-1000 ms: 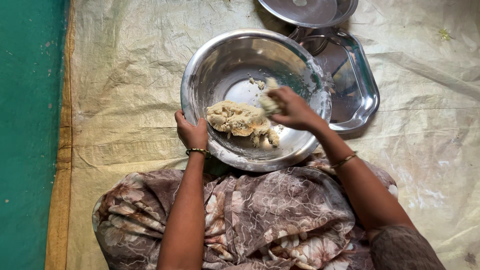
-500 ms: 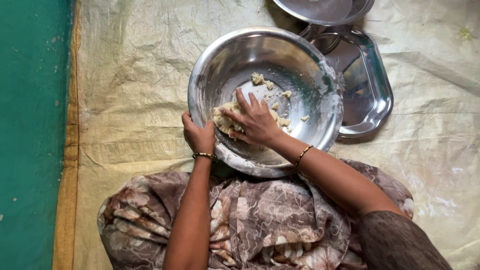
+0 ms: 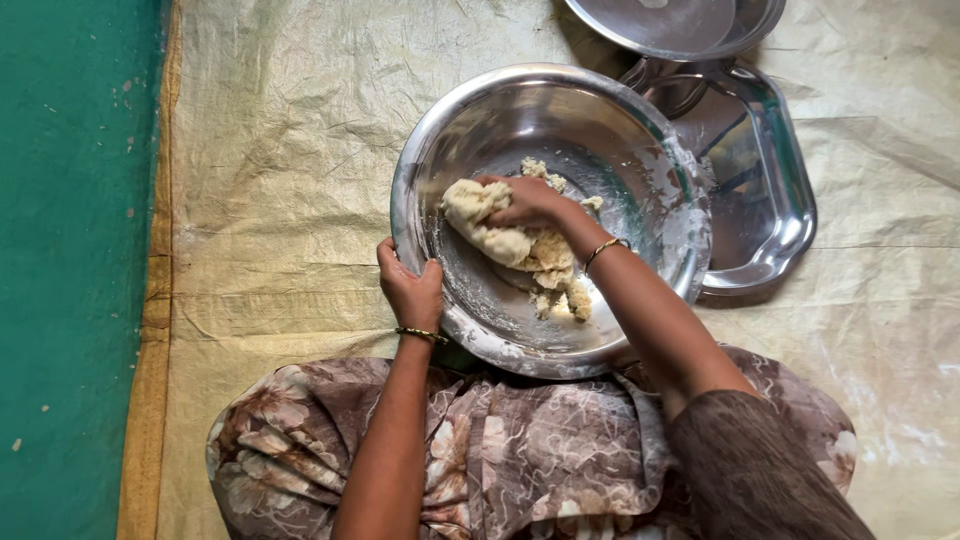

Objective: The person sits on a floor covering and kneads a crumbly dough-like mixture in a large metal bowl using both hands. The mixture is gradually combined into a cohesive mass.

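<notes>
Left hand (image 3: 412, 290) clamps the near-left rim of the steel bowl (image 3: 640, 130); right hand (image 3: 528, 203) curls closed over the pale dough (image 3: 490, 240) lying mid-bowl. Best pressed with the heel, bowl held steady, and loose crumbs (image 3: 565, 295) gathered in.

A green floor (image 3: 70, 270) carries a creased yellowish sheet (image 3: 280, 180), which covers most of the view. On the sheet sit a round steel bowl (image 3: 600, 110), a steel tray (image 3: 770, 190) just beside it, and a steel lid (image 3: 670, 20) at the top edge.
</notes>
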